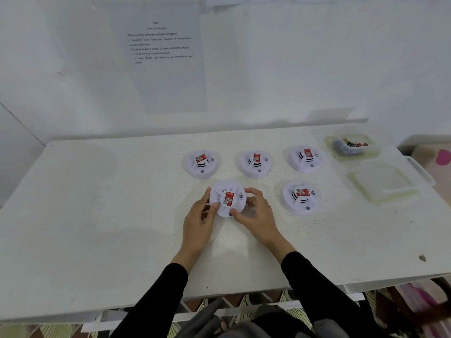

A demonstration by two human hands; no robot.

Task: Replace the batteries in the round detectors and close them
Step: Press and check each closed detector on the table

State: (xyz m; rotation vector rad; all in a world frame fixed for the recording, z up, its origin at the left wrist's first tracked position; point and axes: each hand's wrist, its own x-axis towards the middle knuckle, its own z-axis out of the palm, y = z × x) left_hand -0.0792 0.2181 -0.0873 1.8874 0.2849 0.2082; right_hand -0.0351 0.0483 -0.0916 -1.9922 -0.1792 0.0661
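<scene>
A round white detector (pixel 228 191) with a red label sits in the middle of the white table (pixel 97 203), face up and closed. My left hand (pixel 199 222) grips its left rim, and my right hand (pixel 256 212) grips its right rim, thumbs on the near edge. Three more white detectors stand in a row behind it: left detector (pixel 201 164), middle detector (pixel 255 163), right detector (pixel 305 158). Another detector (pixel 301 197) lies to the right of the held one.
A clear plastic box (pixel 351 146) holding batteries stands at the back right, with its lid (pixel 383 181) lying in front of it. A printed instruction sheet (pixel 163 62) hangs on the wall behind. The table's front edge runs near my sleeves.
</scene>
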